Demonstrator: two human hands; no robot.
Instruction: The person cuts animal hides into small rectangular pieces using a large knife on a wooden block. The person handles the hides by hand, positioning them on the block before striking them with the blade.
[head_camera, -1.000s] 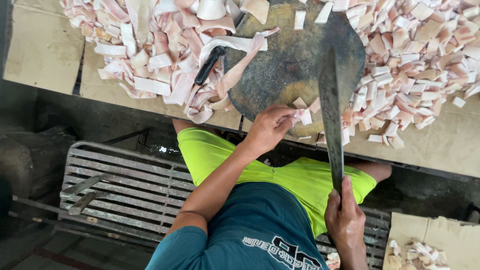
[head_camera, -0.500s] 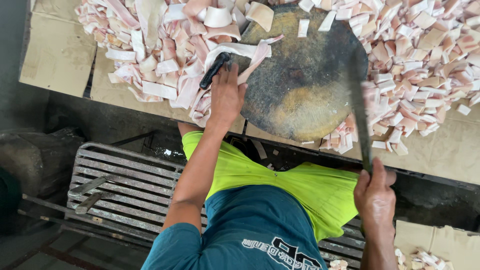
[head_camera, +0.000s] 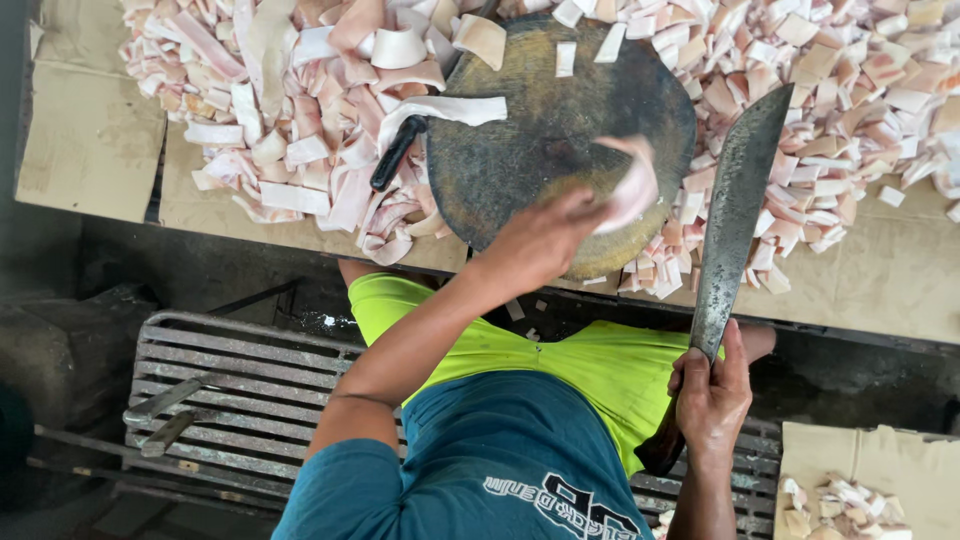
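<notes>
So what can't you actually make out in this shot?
- Strip in the left hand: motion blur smears the pale piece; its shape is unclear.
- Second knife: only a black handle shows; the pale strips cover the blade.
- Cleaver: the right hand hides most of its handle.
- Heap of cut pieces: cut off by the top and right edges.

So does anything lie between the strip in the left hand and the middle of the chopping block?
Nothing visible does. The left hand holds the pale strip over the round chopping block, whose middle is bare; a few cut pieces sit only near its far edge.
</notes>
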